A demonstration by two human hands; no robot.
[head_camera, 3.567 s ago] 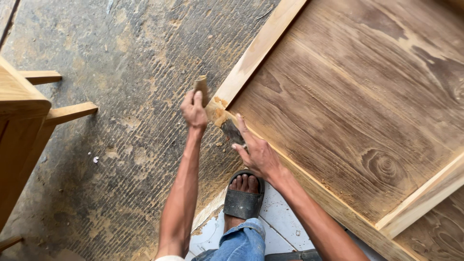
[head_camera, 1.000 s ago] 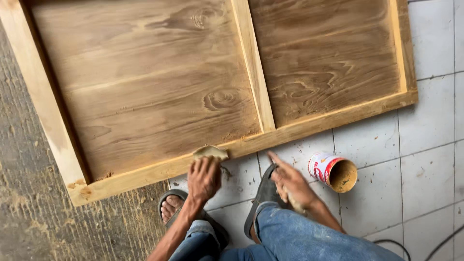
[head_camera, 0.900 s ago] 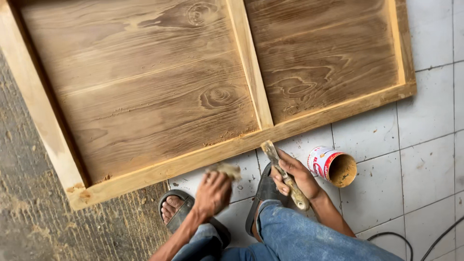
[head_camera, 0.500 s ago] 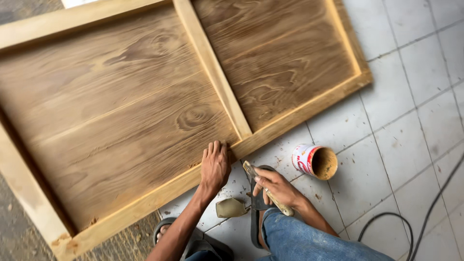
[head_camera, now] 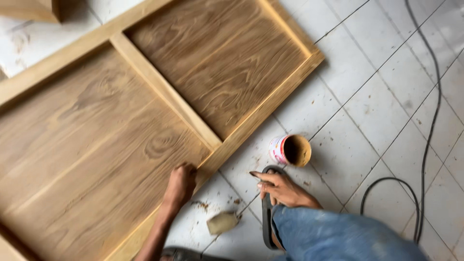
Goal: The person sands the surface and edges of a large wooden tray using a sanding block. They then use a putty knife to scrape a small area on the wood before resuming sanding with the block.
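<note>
A large wooden panel with pale frame rails lies flat on the floor. My left hand has its fingers curled over the panel's near frame edge, just left of the middle rail joint. My right hand rests closed by my knee, and only the thin tip of a brush sticks out of the fist. A small tan pad lies loose on the tile between my arms. Just beyond my right hand, an open can with brown paste inside lies on its side.
White floor tiles are speckled with brown spots. A black cable runs down the right side and loops near my knee. My jeans-clad leg and a dark sandal fill the bottom. Another wooden piece sits top left.
My left hand dropped the tan pad on the tile and moved onto the panel's near edge, where its fingers now curl. The view swung right and the panel looks rotated. My right hand keeps the brush.
</note>
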